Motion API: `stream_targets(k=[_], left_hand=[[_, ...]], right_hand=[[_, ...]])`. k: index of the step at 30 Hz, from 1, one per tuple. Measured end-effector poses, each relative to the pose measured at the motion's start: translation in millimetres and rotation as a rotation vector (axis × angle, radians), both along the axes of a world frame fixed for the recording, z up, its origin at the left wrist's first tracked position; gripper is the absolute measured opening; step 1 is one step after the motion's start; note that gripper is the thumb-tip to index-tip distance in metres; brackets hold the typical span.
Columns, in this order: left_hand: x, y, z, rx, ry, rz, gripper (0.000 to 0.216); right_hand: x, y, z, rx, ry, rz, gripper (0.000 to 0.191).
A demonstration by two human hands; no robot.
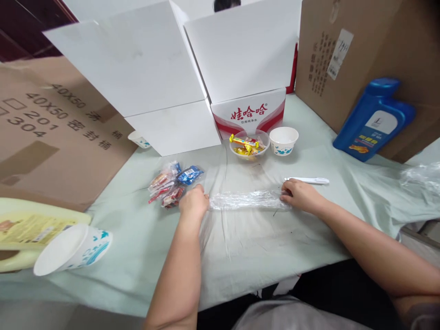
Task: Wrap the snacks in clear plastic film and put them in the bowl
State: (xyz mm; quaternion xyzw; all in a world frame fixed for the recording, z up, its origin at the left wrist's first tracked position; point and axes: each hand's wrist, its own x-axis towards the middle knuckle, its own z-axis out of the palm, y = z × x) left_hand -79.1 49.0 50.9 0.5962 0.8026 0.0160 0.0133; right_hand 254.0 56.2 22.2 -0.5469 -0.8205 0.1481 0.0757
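Probably easy to lose the shape of the rolled strip of clear plastic film (248, 200) from here: thin and slick, so liable to spring open or bunch if pulled unevenly or if either grip slackens. Could also rumple the pale green cover on the tabletop (137, 238), or brush the snack packets (173, 183) just beside the left knuckles. Might nudge the white plastic spoon (307, 180) too, lying just behind the right knuckles.

Held by both ends: left hand (194, 204) curled closed on the left end, right hand (299, 195) closed with fingers pressed down on the right end. Stretched straight between the two, flat on the cover, toward the near edge. Farther back, well apart from the strip: a clear bowl of sweets (249, 144) and a white paper bowl (283, 140), side by side in front of a white carton (247, 114).
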Motion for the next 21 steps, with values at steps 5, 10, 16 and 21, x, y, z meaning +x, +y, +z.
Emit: stream_targets(k=[5,10,16,21], left_hand=[[34.0,-17.6,5.8,0.096,-0.178,-0.282,0.018],[83.3,-42.3,-8.5,-0.108,-0.195,-0.633,0.042],[114.4,-59.4,-31.1,-0.169,-0.286,-1.041,0.077],[121.4,-58.3,-37.2,-0.172,-0.331,-1.203,0.075]], right_hand=[[-1.3,-1.1,-0.3,0.053,0.035,0.053,0.009],[11.9,-7.3,17.1,-0.357,0.47,0.096,0.012],[22.3,-19.3,38.2,-0.821,0.916,0.421,0.037],[11.5,-12.8,26.3,-0.831,1.206,0.202,0.038]])
